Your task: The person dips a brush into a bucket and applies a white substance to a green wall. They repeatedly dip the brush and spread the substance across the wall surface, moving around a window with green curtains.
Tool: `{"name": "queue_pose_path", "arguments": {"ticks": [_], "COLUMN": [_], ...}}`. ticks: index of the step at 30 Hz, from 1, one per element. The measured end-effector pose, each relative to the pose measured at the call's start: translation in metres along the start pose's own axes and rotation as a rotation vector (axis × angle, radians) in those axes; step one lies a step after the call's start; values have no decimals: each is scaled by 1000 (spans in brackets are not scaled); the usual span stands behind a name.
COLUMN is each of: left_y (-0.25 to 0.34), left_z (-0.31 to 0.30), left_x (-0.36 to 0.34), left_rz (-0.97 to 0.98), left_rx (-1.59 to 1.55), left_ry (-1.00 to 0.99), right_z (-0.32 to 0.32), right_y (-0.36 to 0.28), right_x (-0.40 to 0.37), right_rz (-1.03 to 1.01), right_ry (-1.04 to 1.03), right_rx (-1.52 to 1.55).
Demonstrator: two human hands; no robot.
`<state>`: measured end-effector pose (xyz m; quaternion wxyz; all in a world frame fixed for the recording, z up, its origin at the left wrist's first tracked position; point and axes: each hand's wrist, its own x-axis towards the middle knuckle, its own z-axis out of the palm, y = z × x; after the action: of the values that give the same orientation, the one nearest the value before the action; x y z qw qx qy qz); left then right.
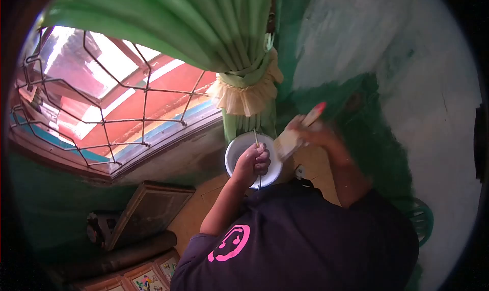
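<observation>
White bucket [234, 157], its thin wire handle [256, 137] clenched in our left hand [251, 164], is near the tied green curtain [237, 41]. Our right hand [311, 133], blurred, grasps a brush [313, 115] with a red-tipped handle; the bristles are at the bucket's right rim, though we cannot tell whether they touch. Pale and green patches cover the wall [351, 41] on our right.
</observation>
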<state>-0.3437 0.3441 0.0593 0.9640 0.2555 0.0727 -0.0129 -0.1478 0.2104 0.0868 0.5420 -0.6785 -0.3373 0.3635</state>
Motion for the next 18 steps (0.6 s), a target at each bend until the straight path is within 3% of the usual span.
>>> {"name": "queue_pose_path", "arguments": {"ticks": [1, 4, 6, 9, 13, 15, 16, 18], "left_y": [0, -2, -5, -8, -10, -10, -9, -7], "left_z": [0, 10, 14, 12, 14, 19, 22, 33], "left_x": [2, 5, 8, 15, 23, 25, 26, 27], "left_rz": [-6, -21, -35, -100, -99, -105, -106, -112], "left_rx": [-17, -15, 5, 49, 69, 77, 83, 90], "left_ry": [-34, -61, -26, 0, -59, -72, -81, -66], "right_z": [13, 47, 54, 42, 29, 27, 31, 44], "right_y": [2, 33, 38, 7, -5, 17, 13, 2], "right_x": [-8, -10, -12, -19, -17, -17, -20, -27], "right_rz": [48, -54, -128, -138, -82, -288, -289, 27], "right_ry": [-83, -171, -151, -226, -123, -136, -130, -308], "right_rx": [-33, -37, -756, -818, -707, -563, -564, -979]}}
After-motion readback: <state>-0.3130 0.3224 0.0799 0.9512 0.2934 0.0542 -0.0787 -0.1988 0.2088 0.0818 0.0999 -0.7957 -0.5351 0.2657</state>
